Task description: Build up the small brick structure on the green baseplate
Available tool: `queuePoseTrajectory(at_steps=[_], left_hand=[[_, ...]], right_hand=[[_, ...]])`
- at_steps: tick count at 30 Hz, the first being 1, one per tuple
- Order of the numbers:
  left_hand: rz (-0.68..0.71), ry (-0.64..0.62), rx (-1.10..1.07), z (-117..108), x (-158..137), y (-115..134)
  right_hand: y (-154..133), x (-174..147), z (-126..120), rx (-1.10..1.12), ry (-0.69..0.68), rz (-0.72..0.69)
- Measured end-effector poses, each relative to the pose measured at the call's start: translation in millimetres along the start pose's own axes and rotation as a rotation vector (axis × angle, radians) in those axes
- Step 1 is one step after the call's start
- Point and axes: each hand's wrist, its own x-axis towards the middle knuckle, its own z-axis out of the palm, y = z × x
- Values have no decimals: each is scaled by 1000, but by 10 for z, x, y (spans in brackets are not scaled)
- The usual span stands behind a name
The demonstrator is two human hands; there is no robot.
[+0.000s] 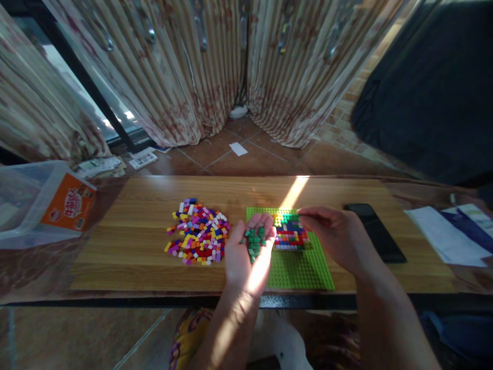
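My left hand (246, 252) is cupped palm up, its fingers curled around a small heap of dark green toy bricks (254, 240). Beside it lies a bright green studded baseplate (304, 270), partly hidden by the palm. A block of coloured bricks (290, 235) is built up on the plate, with red, white and blue rows nearer me and green and yellow ones at the far side. At that block's far right corner, my right hand (331, 228) has thumb and forefinger pinched together. Whatever sits between those fingertips is too small to make out.
Left of the plate, a loose pile of mixed bricks (202, 231) spreads over the wooden table (127, 257). A black phone (375, 231) lies to the right. Papers (447, 234) are at the far right, a clear plastic bin (31, 205) at the far left.
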Motion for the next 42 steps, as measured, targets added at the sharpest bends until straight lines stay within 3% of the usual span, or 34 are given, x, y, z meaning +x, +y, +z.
queuePoseTrajectory(at_steps=[4, 12, 29, 42], left_hand=[[-11, 13, 8, -11, 0, -15], [-21, -7, 28, -19, -1, -16], [-31, -20, 24, -21, -2, -18], [-39, -10, 29, -17, -7, -15]], right_hand=[[28, 26, 0, -213, -15, -71], [31, 35, 170, -358, -39, -105], [11, 33, 279, -432, 25, -48], [21, 42, 252, -337, 80, 18]])
